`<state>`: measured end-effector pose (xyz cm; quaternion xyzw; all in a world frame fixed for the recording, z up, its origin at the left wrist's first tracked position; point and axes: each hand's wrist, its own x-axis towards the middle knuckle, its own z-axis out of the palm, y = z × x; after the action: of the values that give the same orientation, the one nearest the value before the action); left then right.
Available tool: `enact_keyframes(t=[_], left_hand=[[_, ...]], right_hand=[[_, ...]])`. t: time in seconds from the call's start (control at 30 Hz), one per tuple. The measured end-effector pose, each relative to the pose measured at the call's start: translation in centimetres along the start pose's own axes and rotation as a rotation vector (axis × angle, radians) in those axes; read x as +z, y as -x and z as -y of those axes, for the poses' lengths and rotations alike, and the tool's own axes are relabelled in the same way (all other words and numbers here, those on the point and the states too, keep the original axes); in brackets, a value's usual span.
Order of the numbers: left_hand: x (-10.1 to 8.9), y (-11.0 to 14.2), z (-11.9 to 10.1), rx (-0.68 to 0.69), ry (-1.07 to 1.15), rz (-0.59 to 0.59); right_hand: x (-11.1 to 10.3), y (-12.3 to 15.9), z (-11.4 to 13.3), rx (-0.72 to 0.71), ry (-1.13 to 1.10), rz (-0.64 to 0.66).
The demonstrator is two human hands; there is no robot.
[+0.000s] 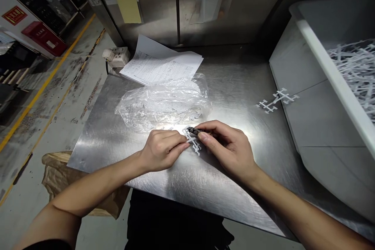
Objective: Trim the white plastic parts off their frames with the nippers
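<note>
My left hand [165, 148] pinches a branched white plastic sprue [195, 147] between thumb and fingers, just above the steel tabletop. In my right hand [230, 146] is a small dark metal tool that looks like a nail clipper [194, 131]. Its tip meets the upper end of the sprue; whether its jaws are closed on the plastic is too small to tell. Right behind both hands lies a clear plastic bag [164, 103] with many small white pieces inside. Another white sprue [277, 100] rests on the table to the right, apart from my hands.
A large grey bin [304, 86] stands at the right, heaped with white sprues [359, 72]. Printed sheets [164, 62] and a power socket [119, 56] sit at the back of the steel table [234, 74]. A brown paper bag [55, 175] is on the floor at left.
</note>
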<state>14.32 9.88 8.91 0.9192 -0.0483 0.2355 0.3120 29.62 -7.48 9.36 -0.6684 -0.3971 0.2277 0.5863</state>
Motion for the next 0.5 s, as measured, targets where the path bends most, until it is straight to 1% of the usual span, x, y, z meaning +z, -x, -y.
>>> enact_keyframes(t=[0.23,0.5], left_hand=[[0.07,0.09,0.11,0.013,-0.009,0.000],[0.16,0.28,0.28,0.030,-0.050,-0.003]], right_hand=[[-0.04,0.46,0.16,-0.034,0.056,0.058],[-0.03,0.71,0.36,-0.035,0.104,0.049]])
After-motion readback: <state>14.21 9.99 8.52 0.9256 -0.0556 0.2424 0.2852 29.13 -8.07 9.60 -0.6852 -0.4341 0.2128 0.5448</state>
